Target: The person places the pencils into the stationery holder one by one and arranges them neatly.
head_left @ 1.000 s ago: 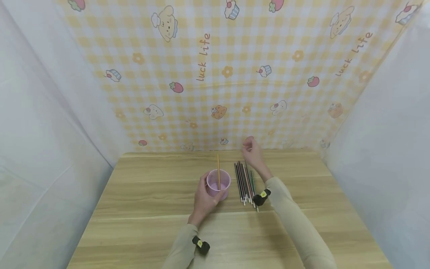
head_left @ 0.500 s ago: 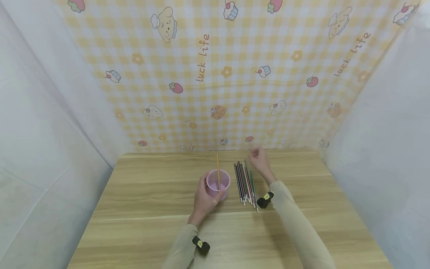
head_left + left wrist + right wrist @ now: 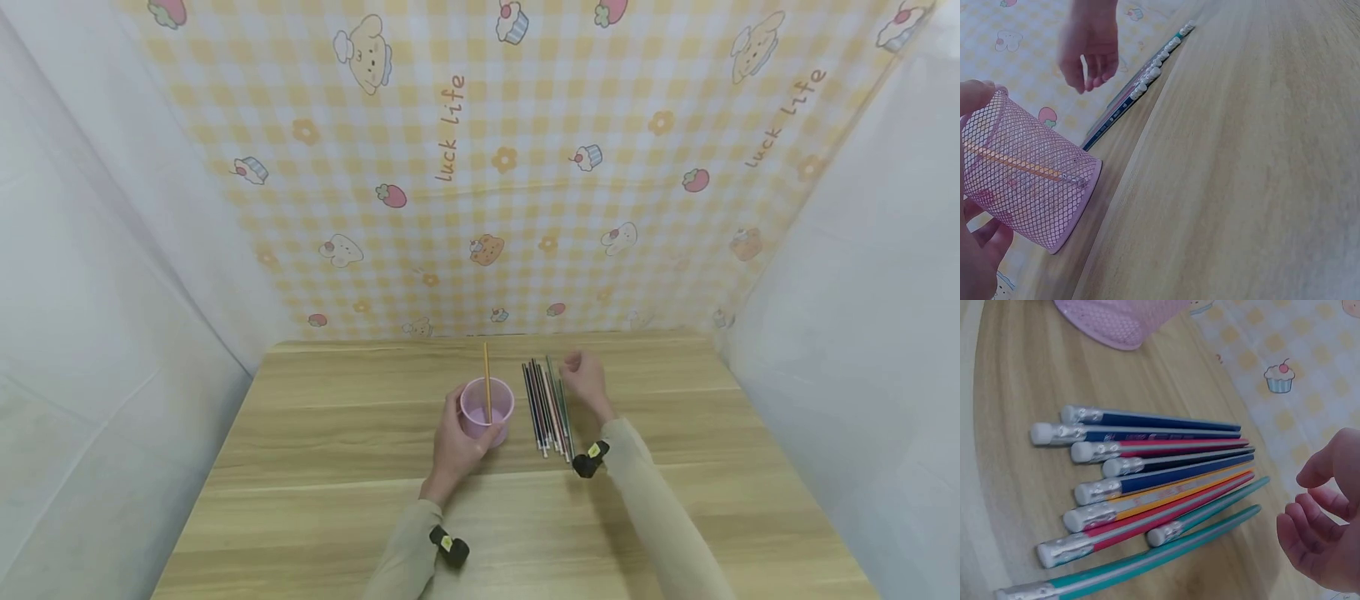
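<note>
Right hand [image 3: 587, 380] lower now, beside pencils [image 3: 1169, 495] (cup [image 3: 1036, 194] as before).

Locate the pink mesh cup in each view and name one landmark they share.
Head: the pink mesh cup is below the picture's centre, held by the left hand.
Left wrist: the pink mesh cup is at lower left.
Right wrist: the pink mesh cup is cut off by the top edge, left of centre.
Shared landmark: the loose pencils.

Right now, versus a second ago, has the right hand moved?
Yes: in the head view, the right hand moved down and right, away from the patterned cloth.
</note>
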The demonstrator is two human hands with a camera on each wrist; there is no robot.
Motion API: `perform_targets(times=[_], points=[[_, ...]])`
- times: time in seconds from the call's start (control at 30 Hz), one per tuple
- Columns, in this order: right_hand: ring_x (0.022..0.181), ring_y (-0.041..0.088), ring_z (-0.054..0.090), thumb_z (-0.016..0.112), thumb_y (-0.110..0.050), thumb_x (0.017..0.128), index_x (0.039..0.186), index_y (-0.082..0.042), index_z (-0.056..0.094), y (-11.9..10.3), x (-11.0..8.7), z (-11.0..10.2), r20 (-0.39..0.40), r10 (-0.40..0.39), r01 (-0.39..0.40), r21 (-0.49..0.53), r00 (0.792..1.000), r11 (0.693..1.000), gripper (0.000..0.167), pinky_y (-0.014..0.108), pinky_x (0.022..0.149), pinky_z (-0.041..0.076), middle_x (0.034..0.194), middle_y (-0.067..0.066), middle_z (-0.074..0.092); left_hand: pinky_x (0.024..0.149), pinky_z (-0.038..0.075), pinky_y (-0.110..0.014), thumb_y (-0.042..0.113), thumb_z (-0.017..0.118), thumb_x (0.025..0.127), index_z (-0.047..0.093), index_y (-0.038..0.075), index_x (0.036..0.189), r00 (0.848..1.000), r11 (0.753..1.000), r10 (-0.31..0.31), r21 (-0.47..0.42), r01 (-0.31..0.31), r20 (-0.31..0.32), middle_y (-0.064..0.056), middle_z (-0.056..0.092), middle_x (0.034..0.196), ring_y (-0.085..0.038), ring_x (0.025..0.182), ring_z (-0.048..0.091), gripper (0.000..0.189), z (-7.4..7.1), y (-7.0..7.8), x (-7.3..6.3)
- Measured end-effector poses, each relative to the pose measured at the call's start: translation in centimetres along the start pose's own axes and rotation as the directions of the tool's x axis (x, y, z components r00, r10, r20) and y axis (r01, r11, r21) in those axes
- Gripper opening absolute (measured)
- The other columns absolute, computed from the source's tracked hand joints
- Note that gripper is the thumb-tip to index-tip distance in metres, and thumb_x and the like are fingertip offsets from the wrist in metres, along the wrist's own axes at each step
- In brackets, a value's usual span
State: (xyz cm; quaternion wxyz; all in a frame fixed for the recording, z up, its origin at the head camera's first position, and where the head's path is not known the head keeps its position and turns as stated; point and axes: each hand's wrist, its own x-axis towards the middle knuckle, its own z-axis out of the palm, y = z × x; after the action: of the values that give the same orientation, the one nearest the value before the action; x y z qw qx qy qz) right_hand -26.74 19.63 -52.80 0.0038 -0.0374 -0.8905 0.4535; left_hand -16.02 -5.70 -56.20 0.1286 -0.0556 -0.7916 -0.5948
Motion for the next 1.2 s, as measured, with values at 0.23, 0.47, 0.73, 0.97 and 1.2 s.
perform_targets(times=[0.23, 0.47, 0.73, 0.97, 1.2], points=[[0.099, 0.038, 0.062, 0.060, -0.015, 0.093, 0.119, 0.006, 0.056, 0.9, -0.7, 0.1, 0.033, 0.109, -0.106, -0.073, 0.993, 0.992, 0.034, 0.043, 0.080, 0.058, 0.116, 0.027, 0.061, 0.108, 0.051, -0.051, 0.021, 0.089, 0.073, 0.042, 0.009, 0.148, 1.000, 1.000, -0.010, -0.004, 0.010, 0.005, -0.019, 0.056, 0.141, -0.039, 0.128, 0.058, 0.088, -0.1, 0.0, 0.0], [0.093, 0.034, 0.063, 0.065, -0.012, 0.089, 0.109, 0.005, 0.060, 1.3, -1.2, 0.5, 0.033, 0.098, -0.092, -0.157, 0.995, 0.983, 0.027, 0.038, 0.073, 0.057, 0.107, 0.024, 0.065, 0.107, 0.052, -0.050, 0.021, 0.088, 0.074, 0.042, 0.011, 0.148, 1.000, 1.000, -0.019, -0.011, 0.019, 0.010, -0.018, 0.056, 0.141, -0.038, 0.127, 0.058, 0.088, 0.0, -0.1, -0.1], [0.090, 0.034, 0.064, 0.065, -0.007, 0.086, 0.108, 0.006, 0.061, 1.1, -1.3, 0.8, 0.030, 0.101, -0.093, -0.204, 0.994, 0.975, 0.026, 0.039, 0.072, 0.058, 0.107, 0.025, 0.067, 0.108, 0.051, -0.049, 0.021, 0.088, 0.073, 0.042, 0.012, 0.148, 1.000, 1.000, -0.022, -0.010, 0.022, -0.001, -0.017, 0.056, 0.142, -0.037, 0.128, 0.057, 0.089, 0.1, -0.1, -0.1], [0.065, 0.021, 0.053, 0.062, 0.000, 0.081, 0.081, 0.001, 0.061, 0.5, -1.5, 0.8, 0.044, 0.114, -0.102, -0.220, 0.992, 0.970, 0.002, 0.025, 0.052, 0.044, 0.076, 0.011, 0.060, 0.107, 0.051, -0.052, 0.021, 0.088, 0.074, 0.042, 0.008, 0.148, 1.000, 1.000, 0.002, -0.021, -0.002, -0.003, -0.020, 0.056, 0.141, -0.040, 0.127, 0.058, 0.088, 0.0, 0.0, -0.1], [0.046, 0.011, 0.035, 0.060, 0.001, 0.081, 0.062, -0.010, 0.051, 0.3, -1.1, 0.6, 0.100, 0.148, -0.125, -0.207, 0.984, 0.970, 0.023, 0.022, 0.040, 0.029, 0.054, -0.003, 0.042, 0.107, 0.051, -0.051, 0.022, 0.088, 0.074, 0.041, 0.011, 0.149, 1.000, 1.000, -0.013, -0.011, 0.013, 0.009, -0.019, 0.056, 0.142, -0.039, 0.128, 0.057, 0.089, 0.0, 0.1, -0.1]])
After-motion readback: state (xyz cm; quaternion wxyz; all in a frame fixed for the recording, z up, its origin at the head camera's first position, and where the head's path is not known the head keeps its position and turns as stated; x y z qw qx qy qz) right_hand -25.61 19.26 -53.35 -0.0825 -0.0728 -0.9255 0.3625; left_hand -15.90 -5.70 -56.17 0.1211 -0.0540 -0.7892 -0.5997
